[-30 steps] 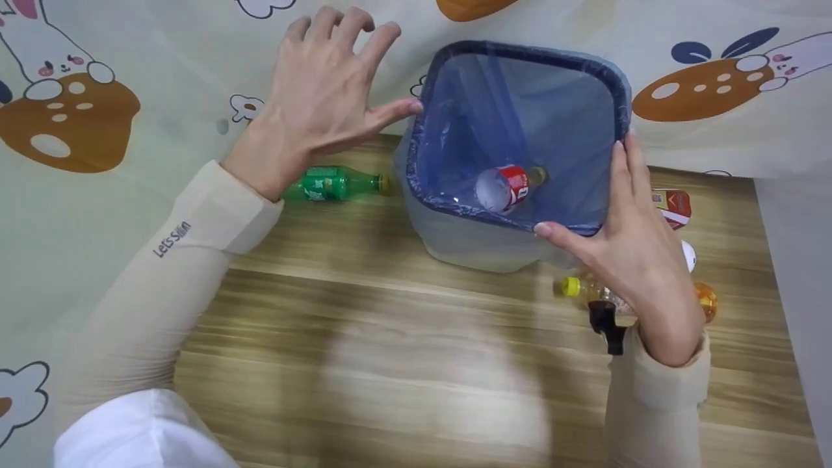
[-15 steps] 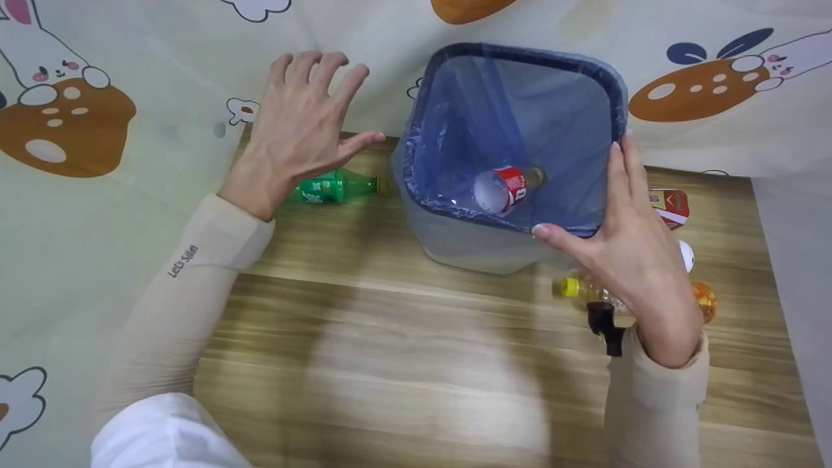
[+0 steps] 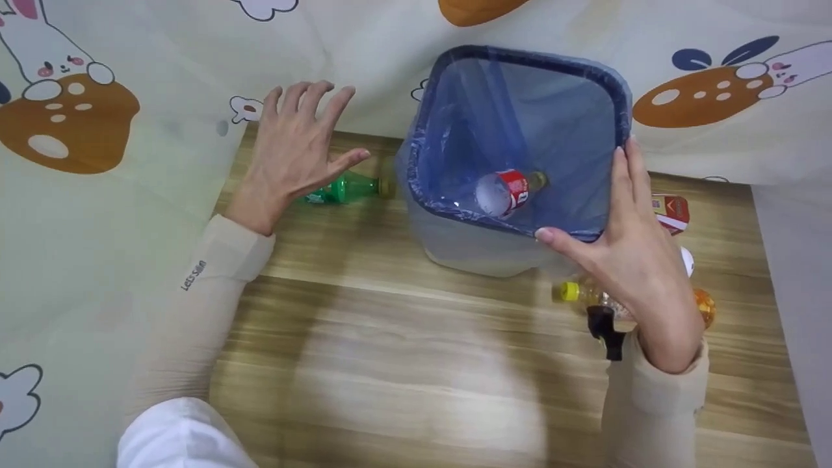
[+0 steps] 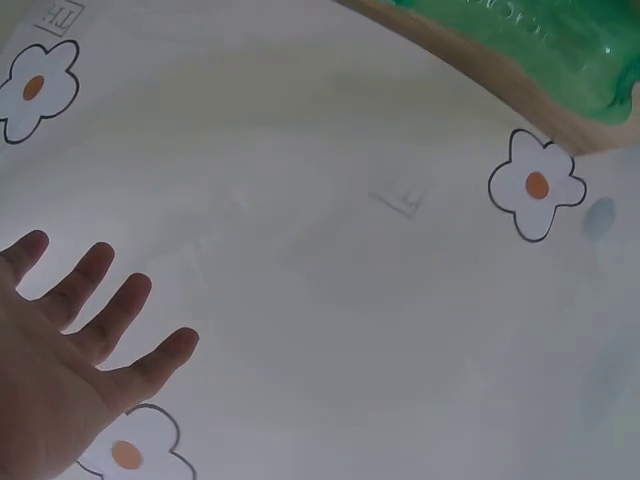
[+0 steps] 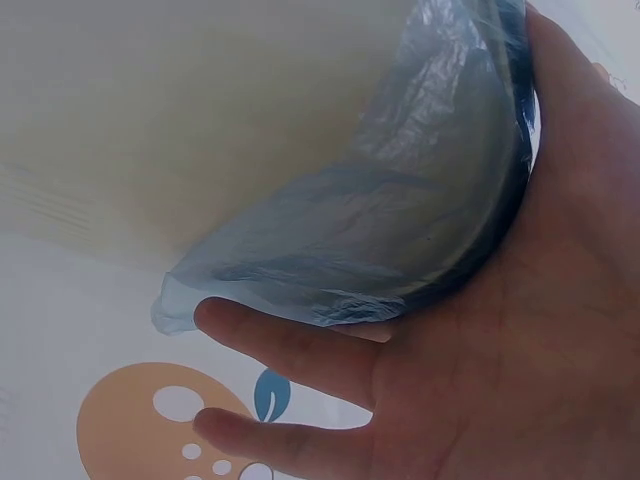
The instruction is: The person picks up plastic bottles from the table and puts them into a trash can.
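Observation:
In the head view my left hand [image 3: 291, 153] is in the air with fingers spread and bent at the tips, holding nothing. It partly covers a green plastic bottle [image 3: 351, 187] lying on its side on the wooden surface. The left wrist view shows part of the green bottle [image 4: 560, 45] at the upper right, apart from the fingers. My right hand [image 3: 643, 253] rests against the near right corner of a bin [image 3: 478, 250] lined with a blue bag [image 3: 572, 130]. Its thumb touches the front rim and its straight fingers lie along the right side. Inside lies a red-labelled bottle [image 3: 504, 192].
Right of the bin, partly behind my right hand, lie a yellow-capped clear bottle [image 3: 585, 292], a red carton [image 3: 673, 211] and a small white object [image 3: 687, 261]. A patterned cloth [image 3: 162, 78] hangs behind and left of the wooden surface [image 3: 416, 364].
My left hand has moved down and left, away from the bin's rim and over the green bottle. The right hand has kept its place on the bin.

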Demonstrator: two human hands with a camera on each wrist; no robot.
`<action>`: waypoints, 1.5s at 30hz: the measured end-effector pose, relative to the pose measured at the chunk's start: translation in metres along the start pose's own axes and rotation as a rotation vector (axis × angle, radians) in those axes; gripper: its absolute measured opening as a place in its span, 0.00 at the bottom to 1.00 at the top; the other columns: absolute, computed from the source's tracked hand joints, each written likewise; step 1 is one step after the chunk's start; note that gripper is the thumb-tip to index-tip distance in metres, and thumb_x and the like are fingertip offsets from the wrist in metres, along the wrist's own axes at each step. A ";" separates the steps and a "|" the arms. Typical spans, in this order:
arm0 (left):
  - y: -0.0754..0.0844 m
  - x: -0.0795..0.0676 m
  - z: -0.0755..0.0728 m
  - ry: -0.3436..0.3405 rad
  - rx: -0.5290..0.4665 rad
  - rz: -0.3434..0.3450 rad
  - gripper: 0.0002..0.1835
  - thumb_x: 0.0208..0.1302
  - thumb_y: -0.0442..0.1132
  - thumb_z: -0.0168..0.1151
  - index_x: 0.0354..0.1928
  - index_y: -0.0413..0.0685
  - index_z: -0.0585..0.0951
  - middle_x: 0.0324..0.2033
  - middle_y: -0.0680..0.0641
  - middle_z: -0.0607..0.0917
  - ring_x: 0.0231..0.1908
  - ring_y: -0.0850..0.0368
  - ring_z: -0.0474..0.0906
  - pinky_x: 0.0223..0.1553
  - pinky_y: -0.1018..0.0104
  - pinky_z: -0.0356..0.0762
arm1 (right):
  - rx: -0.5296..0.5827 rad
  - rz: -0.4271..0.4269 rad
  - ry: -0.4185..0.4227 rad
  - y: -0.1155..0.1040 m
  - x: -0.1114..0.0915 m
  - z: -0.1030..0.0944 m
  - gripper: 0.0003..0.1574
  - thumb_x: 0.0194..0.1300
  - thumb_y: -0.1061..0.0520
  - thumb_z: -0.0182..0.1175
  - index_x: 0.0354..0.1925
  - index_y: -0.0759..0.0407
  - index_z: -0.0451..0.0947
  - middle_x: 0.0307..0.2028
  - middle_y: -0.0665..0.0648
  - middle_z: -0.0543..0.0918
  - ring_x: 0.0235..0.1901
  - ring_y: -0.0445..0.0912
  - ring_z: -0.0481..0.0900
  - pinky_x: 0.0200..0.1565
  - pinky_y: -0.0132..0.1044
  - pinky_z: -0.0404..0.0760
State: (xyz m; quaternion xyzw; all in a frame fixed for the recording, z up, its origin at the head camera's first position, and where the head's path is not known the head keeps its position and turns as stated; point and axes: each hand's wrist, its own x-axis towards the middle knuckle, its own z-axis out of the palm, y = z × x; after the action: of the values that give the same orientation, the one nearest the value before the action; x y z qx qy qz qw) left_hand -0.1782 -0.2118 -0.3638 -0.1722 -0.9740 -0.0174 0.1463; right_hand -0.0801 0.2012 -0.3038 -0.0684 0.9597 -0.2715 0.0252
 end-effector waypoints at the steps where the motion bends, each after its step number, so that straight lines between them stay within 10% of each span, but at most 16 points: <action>1: -0.002 -0.003 0.002 -0.003 -0.005 -0.010 0.49 0.61 0.79 0.40 0.75 0.56 0.58 0.67 0.37 0.67 0.67 0.37 0.61 0.67 0.35 0.54 | 0.007 -0.001 -0.004 0.000 0.000 0.001 0.75 0.54 0.25 0.66 0.80 0.46 0.31 0.77 0.39 0.28 0.57 0.69 0.72 0.23 0.44 0.68; 8: -0.005 -0.012 0.024 -0.024 -0.018 -0.077 0.49 0.61 0.79 0.41 0.77 0.57 0.55 0.68 0.37 0.66 0.67 0.37 0.61 0.67 0.35 0.55 | 0.041 -0.008 -0.018 0.004 0.000 -0.003 0.75 0.53 0.28 0.68 0.79 0.46 0.31 0.77 0.39 0.28 0.65 0.70 0.64 0.35 0.59 0.77; 16: 0.002 -0.009 0.056 -0.028 -0.056 -0.086 0.49 0.61 0.80 0.37 0.76 0.57 0.56 0.68 0.38 0.66 0.67 0.39 0.60 0.67 0.36 0.54 | 0.059 -0.010 -0.009 0.016 -0.006 -0.013 0.75 0.55 0.34 0.71 0.79 0.53 0.32 0.78 0.46 0.29 0.76 0.61 0.44 0.61 0.73 0.58; 33: -0.014 -0.025 0.106 -0.053 -0.111 -0.135 0.48 0.61 0.75 0.50 0.76 0.56 0.58 0.68 0.41 0.67 0.68 0.39 0.60 0.70 0.35 0.47 | 0.041 -0.015 -0.011 0.017 -0.001 -0.012 0.75 0.55 0.32 0.70 0.79 0.52 0.31 0.78 0.45 0.29 0.74 0.63 0.47 0.59 0.75 0.58; 45: -0.026 -0.038 0.142 -0.210 -0.174 -0.240 0.48 0.55 0.79 0.52 0.74 0.65 0.62 0.69 0.41 0.66 0.69 0.36 0.58 0.69 0.32 0.43 | 0.058 -0.038 -0.009 0.016 -0.001 -0.013 0.75 0.55 0.34 0.71 0.79 0.52 0.32 0.79 0.46 0.30 0.75 0.62 0.46 0.61 0.74 0.57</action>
State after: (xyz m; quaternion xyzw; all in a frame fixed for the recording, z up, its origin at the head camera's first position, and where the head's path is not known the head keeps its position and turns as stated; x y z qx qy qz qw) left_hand -0.1925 -0.2362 -0.5105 -0.0676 -0.9923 -0.1007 0.0252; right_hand -0.0824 0.2214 -0.3012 -0.0869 0.9497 -0.2996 0.0264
